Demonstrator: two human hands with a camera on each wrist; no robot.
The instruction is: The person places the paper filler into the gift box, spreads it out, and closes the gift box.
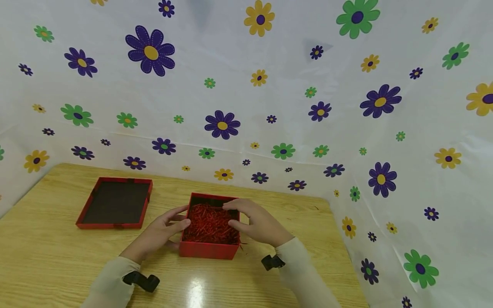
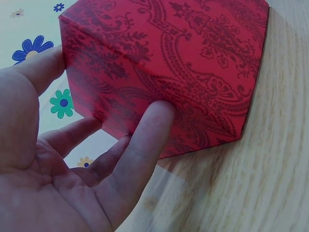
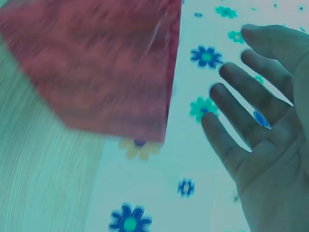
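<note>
Red box (image 2: 169,67), darker paisley pattern

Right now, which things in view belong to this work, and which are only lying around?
Belongs to the work:
box, with the left hand touching its side
red paper shreds inside it
right hand, at the box's right side
lid, lying apart, probably the box's own

Only around:
table
flowered cloth behind
black band on each wrist
</note>
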